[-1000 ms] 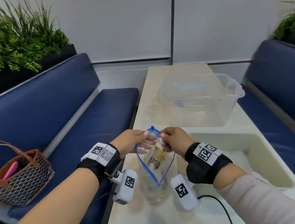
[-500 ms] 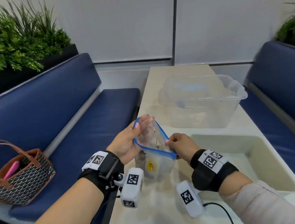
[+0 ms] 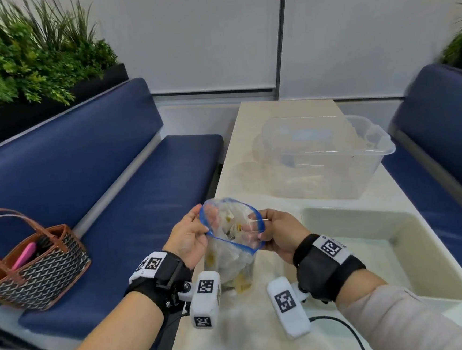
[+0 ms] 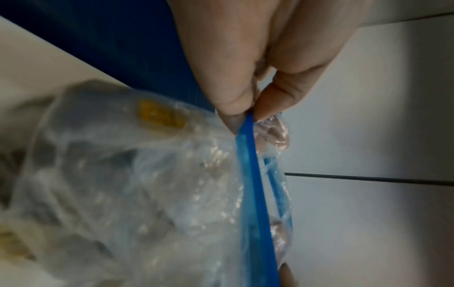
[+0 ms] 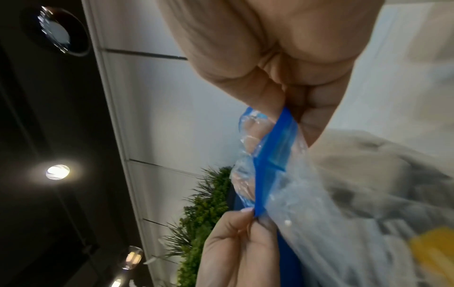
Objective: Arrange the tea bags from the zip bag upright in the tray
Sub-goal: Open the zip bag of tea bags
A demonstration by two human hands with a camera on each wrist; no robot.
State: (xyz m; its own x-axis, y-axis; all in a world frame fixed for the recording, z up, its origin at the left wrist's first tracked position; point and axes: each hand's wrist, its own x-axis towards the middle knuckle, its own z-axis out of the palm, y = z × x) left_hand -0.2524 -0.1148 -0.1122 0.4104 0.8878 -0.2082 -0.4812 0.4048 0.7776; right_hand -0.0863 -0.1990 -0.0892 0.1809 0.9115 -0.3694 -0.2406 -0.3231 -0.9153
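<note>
A clear zip bag (image 3: pixel 232 254) with a blue zip rim stands on the table near its left front, mouth spread wide. Tea bags (image 3: pixel 236 228) with yellow tags lie inside it. My left hand (image 3: pixel 189 235) pinches the rim's left side, thumb and finger on the blue strip (image 4: pixel 248 136). My right hand (image 3: pixel 278 233) pinches the right side of the rim (image 5: pixel 275 143). In the right wrist view the left hand (image 5: pixel 236 242) shows below, still on the strip. A cream tray (image 3: pixel 454 281) sits to the right of the bag, nothing visible in it.
A clear plastic tub (image 3: pixel 331 156) stands on the table (image 3: pixel 260 337) beyond the bag. Blue benches (image 3: pixel 89 170) flank the table. A woven handbag (image 3: pixel 33 264) sits on the left bench. A black cable (image 3: pixel 340 324) trails by my right wrist.
The zip was closed and pinched at one point a second ago. Both hands have pulled the rim apart, and the bag's mouth now gapes wide between them.
</note>
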